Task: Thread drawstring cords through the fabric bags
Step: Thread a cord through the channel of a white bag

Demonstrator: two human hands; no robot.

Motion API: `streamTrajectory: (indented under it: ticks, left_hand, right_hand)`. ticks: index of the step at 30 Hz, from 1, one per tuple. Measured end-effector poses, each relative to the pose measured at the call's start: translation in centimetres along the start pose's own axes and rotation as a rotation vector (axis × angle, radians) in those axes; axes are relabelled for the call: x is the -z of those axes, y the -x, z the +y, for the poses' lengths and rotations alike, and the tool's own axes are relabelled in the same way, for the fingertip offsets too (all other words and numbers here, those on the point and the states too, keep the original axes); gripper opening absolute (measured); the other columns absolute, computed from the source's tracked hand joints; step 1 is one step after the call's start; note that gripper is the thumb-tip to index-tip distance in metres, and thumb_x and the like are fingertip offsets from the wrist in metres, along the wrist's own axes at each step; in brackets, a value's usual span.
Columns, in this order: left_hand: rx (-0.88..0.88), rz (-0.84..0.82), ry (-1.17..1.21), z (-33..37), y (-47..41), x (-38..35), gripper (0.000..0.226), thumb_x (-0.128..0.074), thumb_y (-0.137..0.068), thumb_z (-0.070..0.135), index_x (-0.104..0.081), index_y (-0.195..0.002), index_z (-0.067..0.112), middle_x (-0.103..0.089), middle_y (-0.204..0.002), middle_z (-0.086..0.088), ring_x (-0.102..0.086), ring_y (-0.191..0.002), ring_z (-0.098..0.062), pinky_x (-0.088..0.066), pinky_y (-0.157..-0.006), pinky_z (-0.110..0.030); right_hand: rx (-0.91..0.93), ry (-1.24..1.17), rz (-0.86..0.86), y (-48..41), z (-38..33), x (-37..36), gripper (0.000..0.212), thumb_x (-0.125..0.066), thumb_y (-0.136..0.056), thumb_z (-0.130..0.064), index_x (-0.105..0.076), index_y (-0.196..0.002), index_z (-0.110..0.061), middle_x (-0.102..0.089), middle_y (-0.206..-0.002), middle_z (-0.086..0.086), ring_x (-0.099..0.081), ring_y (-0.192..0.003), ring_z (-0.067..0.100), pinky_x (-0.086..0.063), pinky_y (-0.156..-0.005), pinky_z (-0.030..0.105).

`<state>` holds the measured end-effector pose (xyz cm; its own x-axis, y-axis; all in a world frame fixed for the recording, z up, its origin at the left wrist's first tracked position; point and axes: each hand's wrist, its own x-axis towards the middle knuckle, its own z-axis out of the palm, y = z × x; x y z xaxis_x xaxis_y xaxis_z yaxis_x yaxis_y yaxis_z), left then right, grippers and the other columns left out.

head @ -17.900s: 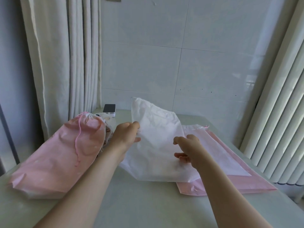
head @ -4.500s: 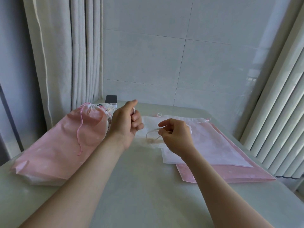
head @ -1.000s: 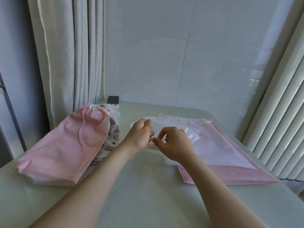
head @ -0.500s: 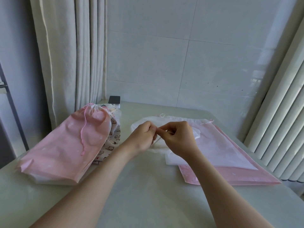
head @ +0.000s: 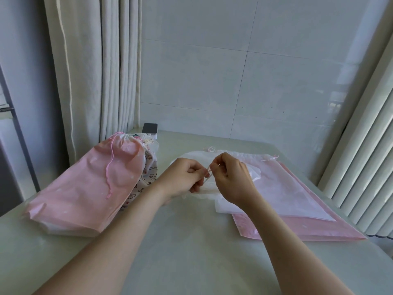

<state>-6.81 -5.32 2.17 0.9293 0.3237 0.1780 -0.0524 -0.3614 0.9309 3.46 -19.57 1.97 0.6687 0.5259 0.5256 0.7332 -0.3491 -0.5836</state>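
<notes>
Over the middle of the table, the left hand and right hand each pinch a thin pale cord between curled fingertips. They hold it just above the white bag, which lies on flat pink bags at the right. A stuffed pink bag sits to the left.

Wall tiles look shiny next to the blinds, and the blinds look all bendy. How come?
Head view: daylight bounces off the glossy wall tiles, leaving a pale glare patch beside the blinds; head view: the wide-angle lens leans and bows the blinds and the curtain near the edges; head view: the cord pinched mid-frame looks sharp.
</notes>
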Motion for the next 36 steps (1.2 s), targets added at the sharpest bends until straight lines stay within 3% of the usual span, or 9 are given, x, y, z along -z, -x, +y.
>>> streamTrajectory:
  ticks: [8, 11, 16, 20, 24, 26, 31, 34, 36]
  left_hand:
    - [0.039, 0.02, -0.117, -0.3, 0.0, -0.1, 0.019, -0.064, -0.1, 0.013, -0.077, -0.089, 0.004, -0.07, -0.065, -0.004, -0.065, -0.059, -0.019, -0.051, -0.057, -0.028]
    - [0.008, -0.062, -0.294, 0.1, 0.3, -0.3, 0.018, -0.066, -0.098, 0.02, -0.077, -0.085, 0.014, -0.071, -0.065, 0.003, -0.064, -0.058, -0.012, -0.05, -0.06, -0.027]
    - [-0.035, -0.183, -0.406, 1.0, 0.7, -0.6, 0.015, -0.073, -0.095, 0.036, -0.08, -0.088, 0.024, -0.076, -0.076, 0.011, -0.069, -0.074, -0.006, -0.055, -0.077, -0.026]
    - [-0.054, -0.213, -0.428, 0.8, 0.8, -0.4, 0.023, -0.076, -0.092, 0.043, -0.08, -0.082, 0.024, -0.077, -0.08, 0.005, -0.063, -0.071, -0.006, -0.049, -0.072, -0.023]
    - [-0.025, -0.221, -0.343, 0.5, 0.7, -0.2, 0.019, -0.073, -0.096, 0.037, -0.081, -0.087, 0.022, -0.078, -0.082, 0.005, -0.073, -0.088, -0.016, -0.056, -0.091, -0.031]
    - [-0.017, -0.234, -0.291, 0.5, 0.7, 0.0, 0.016, -0.074, -0.096, 0.034, -0.081, -0.092, 0.02, -0.078, -0.084, 0.005, -0.074, -0.087, -0.012, -0.057, -0.089, -0.025]
    - [0.043, -0.248, -0.136, 0.7, 0.8, 0.5, 0.013, -0.073, -0.097, 0.021, -0.081, -0.094, 0.011, -0.076, -0.083, -0.004, -0.055, -0.067, -0.011, -0.046, -0.068, -0.02]
    - [0.075, -0.251, -0.006, 0.5, 0.5, 0.6, 0.016, -0.066, -0.099, 0.008, -0.078, -0.09, 0.003, -0.075, -0.084, -0.007, -0.051, -0.07, -0.019, -0.041, -0.064, -0.025]
    - [0.093, -0.245, 0.063, 0.4, 0.4, 0.6, 0.018, -0.064, -0.099, 0.006, -0.078, -0.087, 0.005, -0.072, -0.084, -0.01, -0.048, -0.068, -0.02, -0.039, -0.063, -0.025]
  right_hand:
    - [0.026, 0.128, -0.075, -0.2, 0.3, 1.1, 0.013, -0.061, -0.094, -0.019, -0.069, -0.085, -0.024, -0.051, -0.054, -0.012, -0.047, -0.055, 0.008, -0.048, -0.06, 0.033]
    - [-0.069, -0.121, -0.119, -0.2, -0.4, 2.2, 0.015, -0.061, -0.092, -0.007, -0.071, -0.091, -0.019, -0.041, -0.048, -0.006, -0.035, -0.044, 0.012, -0.035, -0.046, 0.022]
    - [-0.252, -0.428, -0.104, -0.3, -1.0, 2.8, 0.013, -0.067, -0.089, -0.008, -0.074, -0.095, -0.017, -0.048, -0.063, 0.005, -0.044, -0.058, 0.022, -0.039, -0.056, 0.032]
    - [-0.363, -0.631, -0.144, -0.5, -1.3, 3.6, 0.013, -0.064, -0.094, -0.006, -0.074, -0.102, -0.009, -0.048, -0.068, 0.003, -0.041, -0.051, 0.017, -0.035, -0.049, 0.028]
    - [-0.359, -0.973, 0.04, -0.8, -2.1, 4.5, 0.02, -0.057, -0.095, 0.0, -0.072, -0.106, -0.007, -0.055, -0.075, 0.006, -0.036, -0.052, 0.015, -0.03, -0.051, 0.029]
    - [-0.324, -1.025, 0.223, -0.8, -2.5, 4.9, 0.022, -0.055, -0.094, 0.002, -0.072, -0.104, -0.007, -0.062, -0.075, 0.005, -0.039, -0.054, 0.016, -0.034, -0.053, 0.028]
    - [-0.053, -0.409, 0.419, -0.6, -2.0, 3.8, 0.029, -0.054, -0.098, -0.005, -0.076, -0.105, -0.021, -0.078, -0.087, -0.011, -0.062, -0.068, 0.004, -0.048, -0.064, 0.025]
    - [0.128, 0.071, 0.237, -0.6, -0.5, 2.4, 0.03, -0.053, -0.103, -0.014, -0.074, -0.117, -0.03, -0.072, -0.107, -0.019, -0.06, -0.115, 0.01, -0.042, -0.097, 0.036]
    - [0.116, 0.453, 0.088, -0.4, 0.7, 1.8, 0.031, -0.051, -0.105, -0.019, -0.071, -0.123, -0.036, -0.063, -0.12, -0.011, -0.043, -0.127, 0.024, -0.026, -0.1, 0.039]
